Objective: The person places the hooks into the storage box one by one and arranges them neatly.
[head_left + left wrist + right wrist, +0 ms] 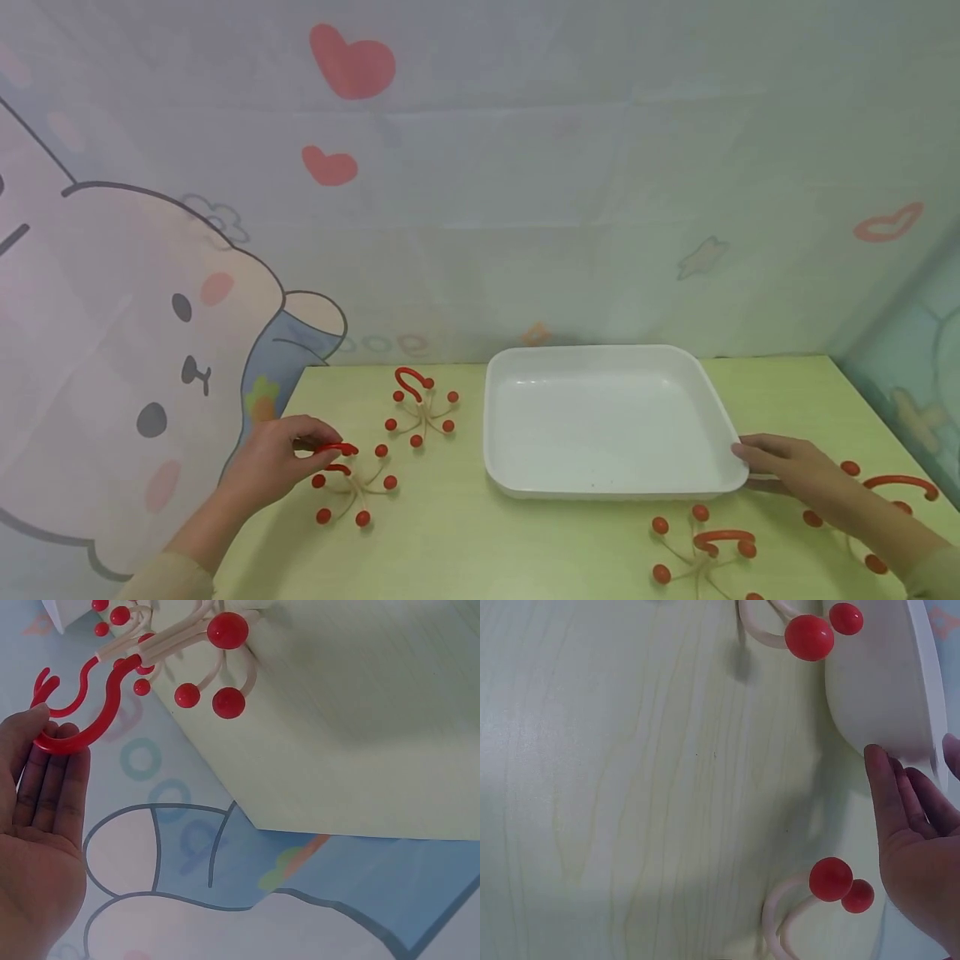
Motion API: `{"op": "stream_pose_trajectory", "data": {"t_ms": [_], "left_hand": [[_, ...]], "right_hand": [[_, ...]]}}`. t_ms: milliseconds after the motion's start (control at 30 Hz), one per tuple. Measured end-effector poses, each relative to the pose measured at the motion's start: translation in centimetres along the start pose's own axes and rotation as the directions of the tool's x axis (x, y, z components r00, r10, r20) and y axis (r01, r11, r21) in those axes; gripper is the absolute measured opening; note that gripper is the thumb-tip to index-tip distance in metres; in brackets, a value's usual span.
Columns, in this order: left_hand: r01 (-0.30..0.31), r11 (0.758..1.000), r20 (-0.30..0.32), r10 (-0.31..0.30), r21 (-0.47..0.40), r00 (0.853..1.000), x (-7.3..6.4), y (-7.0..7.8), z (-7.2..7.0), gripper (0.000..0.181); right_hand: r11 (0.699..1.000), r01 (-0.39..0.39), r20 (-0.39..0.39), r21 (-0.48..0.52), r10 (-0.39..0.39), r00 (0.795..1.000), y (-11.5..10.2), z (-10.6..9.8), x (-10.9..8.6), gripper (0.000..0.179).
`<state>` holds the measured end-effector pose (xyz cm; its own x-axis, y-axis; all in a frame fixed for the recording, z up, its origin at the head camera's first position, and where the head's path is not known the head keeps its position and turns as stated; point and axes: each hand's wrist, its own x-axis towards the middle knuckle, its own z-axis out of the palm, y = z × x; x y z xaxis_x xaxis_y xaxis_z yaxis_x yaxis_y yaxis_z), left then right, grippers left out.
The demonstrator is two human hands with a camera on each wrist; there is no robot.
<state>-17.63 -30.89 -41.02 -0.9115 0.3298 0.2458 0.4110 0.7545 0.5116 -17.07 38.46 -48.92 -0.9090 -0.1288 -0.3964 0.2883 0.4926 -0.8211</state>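
Observation:
My left hand (281, 458) is at the left of the table, pinching the red hooked handle (97, 727) of a ball-tipped massager (358, 487). Its thin cream prongs end in red balls and spread over the tabletop. A second such massager (423, 412) stands just behind it. At the front right corner of a white rectangular tray (491, 450), my right hand (798, 471) grips the rim, thumb on top. The fingers (885, 787) lie against the tray's outer wall. Nothing lies inside the tray.
Another massager (701, 558) stands in front of the tray, and one more (896, 483) is partly hidden by my right forearm. The pale wood-grain table (450, 550) meets a printed cloth backdrop (525, 208) at its rear and left edges.

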Motion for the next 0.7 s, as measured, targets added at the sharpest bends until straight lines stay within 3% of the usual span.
{"op": "stream_pose_trajectory", "data": {"t_ms": [333,567,700], "left_hand": [[-0.034,0.999,-0.026,0.033,-0.036,0.999,0.2,0.9,-0.3,0.021],[-0.039,0.999,-0.022,0.040,0.011,0.999,0.9,3.1,-0.6,0.024],[-0.092,0.995,-0.029,0.093,0.022,0.995,1.6,4.7,-0.8,0.023]], "right_hand": [[1.000,0.027,-0.040,0.013,-0.027,0.999,0.0,0.3,-0.1,0.068],[1.000,0.008,-0.058,-0.015,-0.009,0.998,-0.2,0.4,0.0,0.071],[1.000,0.007,-0.060,-0.014,-0.008,0.998,-0.1,0.4,0.0,0.073]]}}
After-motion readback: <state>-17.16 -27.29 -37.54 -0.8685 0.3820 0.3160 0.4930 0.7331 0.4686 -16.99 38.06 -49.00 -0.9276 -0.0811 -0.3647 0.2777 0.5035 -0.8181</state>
